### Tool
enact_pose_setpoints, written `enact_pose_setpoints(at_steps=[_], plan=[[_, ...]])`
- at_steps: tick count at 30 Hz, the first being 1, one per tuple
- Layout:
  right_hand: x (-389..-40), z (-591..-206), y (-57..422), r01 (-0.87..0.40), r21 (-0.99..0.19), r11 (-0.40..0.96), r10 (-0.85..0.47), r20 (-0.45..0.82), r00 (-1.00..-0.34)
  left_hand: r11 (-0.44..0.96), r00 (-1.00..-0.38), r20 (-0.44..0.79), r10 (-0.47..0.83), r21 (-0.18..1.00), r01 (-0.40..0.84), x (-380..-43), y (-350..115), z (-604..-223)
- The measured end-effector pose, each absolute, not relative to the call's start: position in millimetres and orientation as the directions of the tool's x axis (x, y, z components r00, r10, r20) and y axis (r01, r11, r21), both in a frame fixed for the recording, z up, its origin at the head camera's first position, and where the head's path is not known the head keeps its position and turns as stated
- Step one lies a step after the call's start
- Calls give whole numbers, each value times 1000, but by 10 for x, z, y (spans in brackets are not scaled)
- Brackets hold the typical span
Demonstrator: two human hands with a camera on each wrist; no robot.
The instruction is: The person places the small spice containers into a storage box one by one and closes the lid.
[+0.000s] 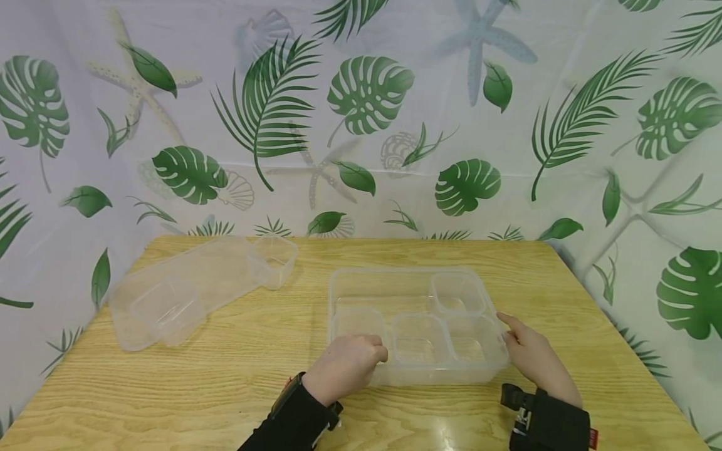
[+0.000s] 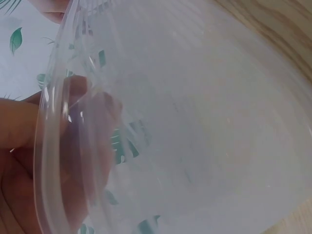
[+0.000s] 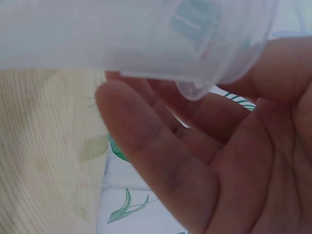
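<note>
A large clear plastic box (image 1: 429,376) stands on the table with several small clear containers inside. My left hand (image 1: 351,366) reaches over its front left, fingers curled at the rim of the front left small container (image 1: 356,319). In the left wrist view, the left fingers (image 2: 100,146) show blurred through the clear wall. At the box's right side, my right hand (image 1: 536,354) touches the rim and wall with index finger and thumb. The right wrist view shows the loosely bent right fingers (image 3: 151,131) beside the box wall (image 3: 97,44).
A flat clear lid (image 1: 217,266) lies at the table's back left. One small clear container (image 1: 169,310) rests on its near end, another (image 1: 274,260) at its far right end. The wooden table (image 1: 197,388) meets a leaf-patterned cloth (image 1: 395,156) at the back.
</note>
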State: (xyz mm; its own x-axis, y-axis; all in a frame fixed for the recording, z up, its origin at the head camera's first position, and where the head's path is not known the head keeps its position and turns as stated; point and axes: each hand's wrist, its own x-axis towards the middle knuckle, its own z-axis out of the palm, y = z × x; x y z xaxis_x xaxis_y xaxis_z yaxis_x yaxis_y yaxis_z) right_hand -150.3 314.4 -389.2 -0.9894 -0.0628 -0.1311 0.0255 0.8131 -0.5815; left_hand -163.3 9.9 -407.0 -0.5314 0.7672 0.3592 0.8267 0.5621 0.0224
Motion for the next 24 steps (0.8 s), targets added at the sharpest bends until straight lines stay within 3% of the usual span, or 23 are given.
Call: enact_pose_setpoints(at_steps=[12,24], plan=[[-1499,-3887,3138,31,-589,808,-60,-135,-989,545,-510,366,778,11,839,-1618,100,-4059],[-1504,-3901,3146,22,-571,820,-56,-120,-991,561,-528,335,781,-1,828,-1579,107,-4017]])
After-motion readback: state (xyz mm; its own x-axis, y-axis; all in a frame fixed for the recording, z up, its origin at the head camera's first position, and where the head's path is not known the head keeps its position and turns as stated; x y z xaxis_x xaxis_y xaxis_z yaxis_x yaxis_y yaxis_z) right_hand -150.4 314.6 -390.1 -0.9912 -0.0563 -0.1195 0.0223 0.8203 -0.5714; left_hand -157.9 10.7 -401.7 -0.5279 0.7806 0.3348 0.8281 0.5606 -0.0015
